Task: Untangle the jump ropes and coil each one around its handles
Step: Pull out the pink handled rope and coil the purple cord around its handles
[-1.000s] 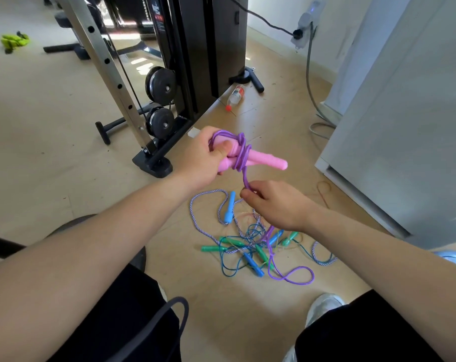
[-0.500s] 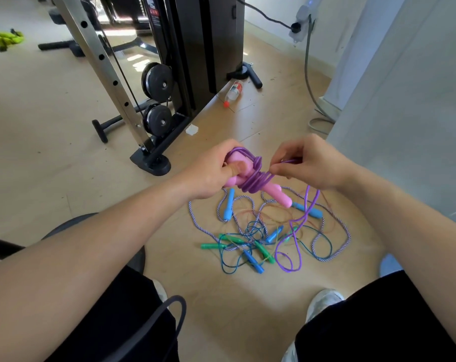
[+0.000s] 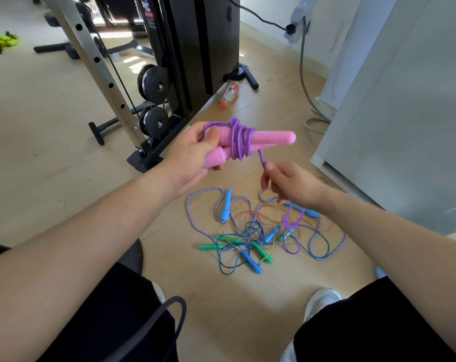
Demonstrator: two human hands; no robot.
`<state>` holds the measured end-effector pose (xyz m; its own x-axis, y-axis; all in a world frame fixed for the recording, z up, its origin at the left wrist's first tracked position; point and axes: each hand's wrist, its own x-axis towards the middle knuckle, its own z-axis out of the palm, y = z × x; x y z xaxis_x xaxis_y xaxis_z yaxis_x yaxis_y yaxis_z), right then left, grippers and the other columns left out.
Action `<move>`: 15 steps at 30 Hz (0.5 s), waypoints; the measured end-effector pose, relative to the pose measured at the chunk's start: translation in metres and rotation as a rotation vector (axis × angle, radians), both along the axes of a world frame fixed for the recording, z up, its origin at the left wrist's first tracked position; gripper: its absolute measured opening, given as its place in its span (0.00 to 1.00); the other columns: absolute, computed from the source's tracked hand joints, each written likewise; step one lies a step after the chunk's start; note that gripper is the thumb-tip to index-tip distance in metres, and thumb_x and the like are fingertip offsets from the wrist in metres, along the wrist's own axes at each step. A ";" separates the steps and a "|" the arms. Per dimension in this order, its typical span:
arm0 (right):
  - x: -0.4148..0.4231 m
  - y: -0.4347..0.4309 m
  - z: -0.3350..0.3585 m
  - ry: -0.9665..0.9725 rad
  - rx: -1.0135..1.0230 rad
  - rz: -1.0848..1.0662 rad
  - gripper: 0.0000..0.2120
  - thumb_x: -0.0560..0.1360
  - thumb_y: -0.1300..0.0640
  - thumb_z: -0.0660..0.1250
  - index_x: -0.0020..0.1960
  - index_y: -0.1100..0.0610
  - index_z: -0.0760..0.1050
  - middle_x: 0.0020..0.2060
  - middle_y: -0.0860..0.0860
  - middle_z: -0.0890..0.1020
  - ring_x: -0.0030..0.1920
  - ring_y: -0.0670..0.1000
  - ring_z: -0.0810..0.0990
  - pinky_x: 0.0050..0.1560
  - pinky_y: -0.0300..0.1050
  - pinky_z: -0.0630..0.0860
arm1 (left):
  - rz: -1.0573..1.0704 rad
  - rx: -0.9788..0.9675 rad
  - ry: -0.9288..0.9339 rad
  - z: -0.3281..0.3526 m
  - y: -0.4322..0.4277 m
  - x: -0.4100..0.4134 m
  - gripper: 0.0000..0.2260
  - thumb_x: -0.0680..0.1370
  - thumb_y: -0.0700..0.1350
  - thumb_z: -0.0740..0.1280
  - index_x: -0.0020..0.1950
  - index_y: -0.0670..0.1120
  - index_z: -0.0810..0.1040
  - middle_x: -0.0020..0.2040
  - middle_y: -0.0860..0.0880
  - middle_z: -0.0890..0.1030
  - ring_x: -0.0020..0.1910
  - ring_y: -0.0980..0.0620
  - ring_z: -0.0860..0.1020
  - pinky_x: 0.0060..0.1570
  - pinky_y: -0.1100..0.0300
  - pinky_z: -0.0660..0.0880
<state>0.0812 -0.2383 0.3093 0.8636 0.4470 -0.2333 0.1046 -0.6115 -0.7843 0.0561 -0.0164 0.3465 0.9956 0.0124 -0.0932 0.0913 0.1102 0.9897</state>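
Pink handles (image 3: 250, 142) gripped together in left hand (image 3: 192, 155), purple rope (image 3: 238, 138) coiled around them. Right hand (image 3: 292, 185) pinches loose purple strand below, rest hanging to floor. Other tangled ropes (image 3: 250, 236) lie on wooden floor (image 3: 234, 304) under hands.

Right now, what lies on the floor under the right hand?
The tangle lies there: a striped rope, blue handles, green handles and the purple rope's loose loops. The right hand covers part of the striped rope and one blue handle's end.
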 end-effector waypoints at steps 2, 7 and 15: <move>-0.019 0.015 0.000 -0.083 -0.158 0.101 0.13 0.83 0.50 0.56 0.51 0.55 0.76 0.34 0.49 0.76 0.31 0.49 0.74 0.43 0.48 0.75 | 0.091 0.113 0.004 -0.006 0.001 0.004 0.06 0.85 0.42 0.60 0.58 0.44 0.75 0.50 0.45 0.78 0.42 0.47 0.79 0.31 0.57 0.73; -0.041 0.027 0.020 -0.225 -0.283 0.247 0.12 0.81 0.50 0.60 0.48 0.59 0.73 0.37 0.55 0.79 0.39 0.57 0.80 0.43 0.49 0.75 | 0.139 0.626 -0.059 -0.028 0.008 0.009 0.07 0.79 0.52 0.64 0.55 0.53 0.75 0.46 0.51 0.79 0.41 0.46 0.79 0.46 0.43 0.80; -0.002 -0.006 0.044 -0.377 -0.162 0.017 0.05 0.74 0.49 0.72 0.42 0.49 0.84 0.35 0.45 0.83 0.39 0.45 0.79 0.39 0.34 0.72 | -0.178 0.762 -0.102 -0.028 0.010 0.002 0.05 0.80 0.52 0.66 0.56 0.55 0.75 0.43 0.55 0.80 0.41 0.52 0.79 0.49 0.43 0.80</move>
